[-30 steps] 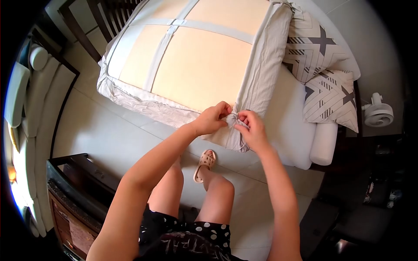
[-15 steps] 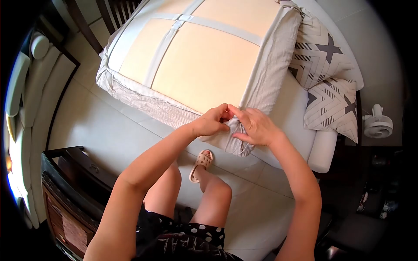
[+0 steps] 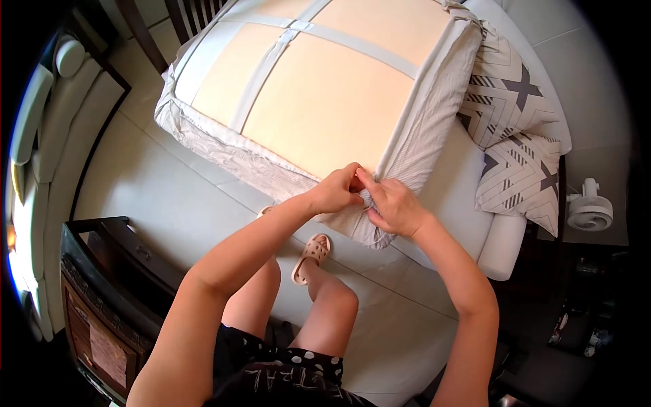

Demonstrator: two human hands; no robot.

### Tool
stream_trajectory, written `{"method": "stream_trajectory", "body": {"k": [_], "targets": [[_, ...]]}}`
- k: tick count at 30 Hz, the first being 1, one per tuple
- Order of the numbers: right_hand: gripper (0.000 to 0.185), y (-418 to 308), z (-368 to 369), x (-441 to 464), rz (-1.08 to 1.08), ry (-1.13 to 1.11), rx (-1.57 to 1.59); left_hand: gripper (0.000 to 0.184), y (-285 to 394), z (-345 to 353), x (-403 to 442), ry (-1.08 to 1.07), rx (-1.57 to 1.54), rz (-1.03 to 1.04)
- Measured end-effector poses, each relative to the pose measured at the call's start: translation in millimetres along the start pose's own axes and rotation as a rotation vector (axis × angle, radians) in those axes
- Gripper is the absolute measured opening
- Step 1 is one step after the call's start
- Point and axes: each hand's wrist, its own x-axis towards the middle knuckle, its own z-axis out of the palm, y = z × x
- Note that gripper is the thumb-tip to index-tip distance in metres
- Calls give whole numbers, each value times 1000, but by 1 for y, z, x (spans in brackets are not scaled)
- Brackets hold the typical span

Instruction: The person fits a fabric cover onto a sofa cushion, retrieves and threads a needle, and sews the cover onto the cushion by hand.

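Note:
A thick yellowish foam cushion (image 3: 332, 102) lies with its bare side up, its edges wrapped in a striped grey-white fabric cover (image 3: 434, 102). Pale straps (image 3: 256, 88) cross over the foam and meet near its far left part. At the cushion's near corner, my left hand (image 3: 337, 190) pinches the edge of the cover. Right beside it, my right hand (image 3: 397, 207) is closed on the same bunched corner fabric, fingertips almost meeting the left ones. The exact bit between the fingertips is partly hidden.
The cushion rests on a pale sofa (image 3: 456, 163) with two patterned pillows (image 3: 519, 176) at right. A white fan (image 3: 590, 205) stands beyond. Dark wooden furniture (image 3: 102, 285) is at lower left, and another light sofa (image 3: 68, 142) lines the left side. Sandals (image 3: 313, 254) are on the tiled floor.
Both hands stay at the cushion's corner; my right hand has closed in more on the fabric, its thumb drawn nearer the fingers. The view has shifted slightly, and a second sandal shows.

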Motion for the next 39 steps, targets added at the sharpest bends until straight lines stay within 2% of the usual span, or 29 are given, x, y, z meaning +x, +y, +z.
{"method": "stream_trajectory", "body": {"k": [3, 10, 13, 16, 17, 20, 23, 26, 32, 33, 35, 39], "targets": [[72, 1, 3, -2, 8, -36, 14, 38, -4, 2, 0, 7, 29, 28], [47, 0, 2, -3, -63, -9, -24, 38, 16, -3, -12, -52, 249, 86], [43, -2, 6, -3, -62, 21, -19, 28, 14, 7, -23, 412, 589, 644], [41, 0, 6, -1, -30, 14, 18, 16, 4, 23, -55, 516, 680, 390], [41, 0, 4, 1, -21, 13, 39, 9, -5, 36, -60, 567, 596, 295], [41, -3, 0, 4, 13, -16, 75, 9, -21, 59, -62, 701, 688, 341], [42, 0, 2, 1, 31, -26, 104, 7, -24, 72, -58, 811, 451, 147], [42, 2, 6, -1, 13, 8, 120, 6, -21, 72, -55, 859, 384, 21], [40, 0, -5, 2, 121, -90, 101, 5, -13, 71, -49, 802, 751, 138], [40, -1, -7, 4, 142, -121, 94, 6, -13, 70, -48, 754, 753, 89], [39, -2, -11, 6, 140, -121, 70, 12, -9, 67, -47, 659, 758, -6], [35, -7, -19, 15, 168, -178, -4, 35, 6, 56, -50, 782, 825, 127]]}}
